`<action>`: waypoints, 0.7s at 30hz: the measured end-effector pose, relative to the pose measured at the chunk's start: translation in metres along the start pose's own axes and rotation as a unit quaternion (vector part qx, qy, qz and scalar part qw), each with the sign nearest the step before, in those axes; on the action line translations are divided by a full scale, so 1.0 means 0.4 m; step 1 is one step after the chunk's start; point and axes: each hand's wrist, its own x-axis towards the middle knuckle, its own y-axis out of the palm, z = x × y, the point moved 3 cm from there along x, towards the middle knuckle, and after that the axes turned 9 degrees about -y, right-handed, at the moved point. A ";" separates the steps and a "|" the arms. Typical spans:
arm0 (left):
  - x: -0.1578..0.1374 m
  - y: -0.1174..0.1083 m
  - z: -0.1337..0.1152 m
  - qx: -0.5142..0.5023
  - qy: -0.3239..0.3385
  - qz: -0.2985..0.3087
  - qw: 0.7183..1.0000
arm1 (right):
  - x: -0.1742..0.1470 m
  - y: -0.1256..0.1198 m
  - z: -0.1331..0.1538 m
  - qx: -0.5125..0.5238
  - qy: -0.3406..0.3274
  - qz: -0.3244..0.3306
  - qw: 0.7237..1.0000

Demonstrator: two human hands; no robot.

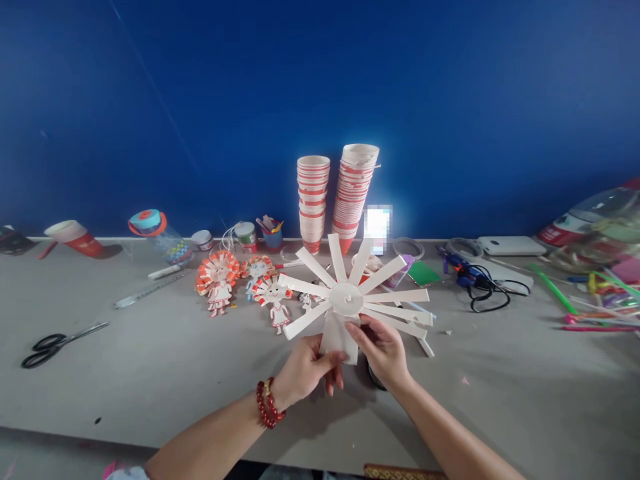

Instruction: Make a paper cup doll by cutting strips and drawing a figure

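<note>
Between my hands is a white paper cup cut into strips that fan out around its round base, with one wide flap hanging down toward me. My left hand pinches the lower part of that flap, thumb in front. On the flap's upper right, near the round base, my right hand has its thumb and fingers closed. Behind to the left lie finished-looking paper dolls with orange and white fringed heads. A dark round thing is partly hidden behind my right hand.
Two tall stacks of paper cups stand against the blue wall. Scissors lie at far left, near a clear ruler and a water bottle. A blue glue gun with its cord, coloured straws and a large plastic bottle are at right.
</note>
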 end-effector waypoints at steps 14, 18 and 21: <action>-0.014 0.024 -0.010 0.004 -0.017 0.016 1.000 | 0.012 -0.011 0.011 0.007 -0.009 -0.011 1.000; -0.024 0.025 -0.001 0.025 -0.038 0.027 0.999 | 0.016 -0.013 0.022 0.014 -0.013 -0.012 1.000; -0.046 0.019 -0.002 0.050 -0.051 0.045 0.996 | 0.012 -0.008 0.024 0.031 -0.010 0.015 0.999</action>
